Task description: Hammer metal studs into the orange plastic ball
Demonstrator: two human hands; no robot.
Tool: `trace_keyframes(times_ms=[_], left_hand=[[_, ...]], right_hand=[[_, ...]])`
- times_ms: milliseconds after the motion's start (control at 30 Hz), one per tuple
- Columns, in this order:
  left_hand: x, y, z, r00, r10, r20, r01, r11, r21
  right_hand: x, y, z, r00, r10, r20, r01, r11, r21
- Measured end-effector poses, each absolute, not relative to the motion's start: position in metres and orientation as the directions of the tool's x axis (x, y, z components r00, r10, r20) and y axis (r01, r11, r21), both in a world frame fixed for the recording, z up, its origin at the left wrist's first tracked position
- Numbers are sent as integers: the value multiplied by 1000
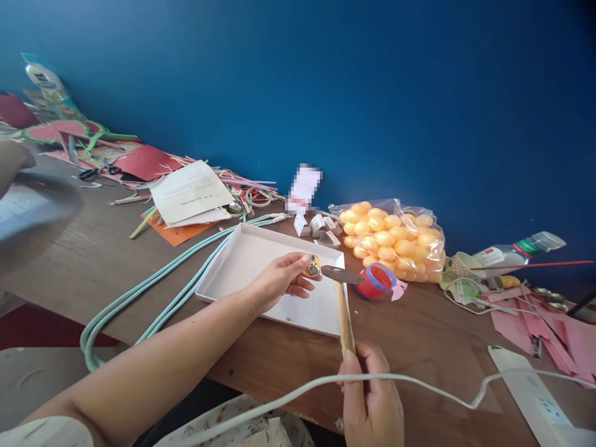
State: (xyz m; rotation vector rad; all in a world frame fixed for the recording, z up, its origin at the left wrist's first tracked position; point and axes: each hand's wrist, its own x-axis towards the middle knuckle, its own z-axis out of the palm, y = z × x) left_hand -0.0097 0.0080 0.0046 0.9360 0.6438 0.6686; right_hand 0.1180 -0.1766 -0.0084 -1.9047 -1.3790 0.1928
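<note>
My left hand (282, 279) reaches over a shallow white tray (242, 261) and pinches a small orange ball with a silvery metal cap (312, 266) between thumb and fingers. My right hand (370, 394) grips the wooden handle of a small hammer (345, 316). The hammer's metal head (341, 274) lies right next to the capped ball. A red cup-like piece with a blue rim (376, 281) sits just right of the hammer head.
A clear bag of orange balls (391, 239) lies behind the tray. Pale green cords (153, 298) run along the brown table. A white cable (419, 380) crosses in front. Paper scraps, scissors and pink sheets (554, 329) litter both ends.
</note>
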Motion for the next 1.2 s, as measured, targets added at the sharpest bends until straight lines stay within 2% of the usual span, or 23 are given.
trace_keyframes(times_ms=[167,333,767,1000,1200], left_hand=[[-10,9,4,626,752,-204,-222,423,878],[-10,9,4,615,759,-213,-227,429,874],[-10,8,7,614,764,-200,-222,411,884],[-11,8,8,621,757,-203,-218,417,882],[-12,8,13,577,782,-235,-216,424,880]], right_hand=[[116,-175,-8,420,864,277,724,-135,-676],[117,-175,-9,400,869,291,756,-132,-641],[118,-171,-6,415,865,282,744,-144,-653],[128,-176,-5,383,869,313,798,-141,-585],[179,-214,-25,412,838,358,885,-275,-375]])
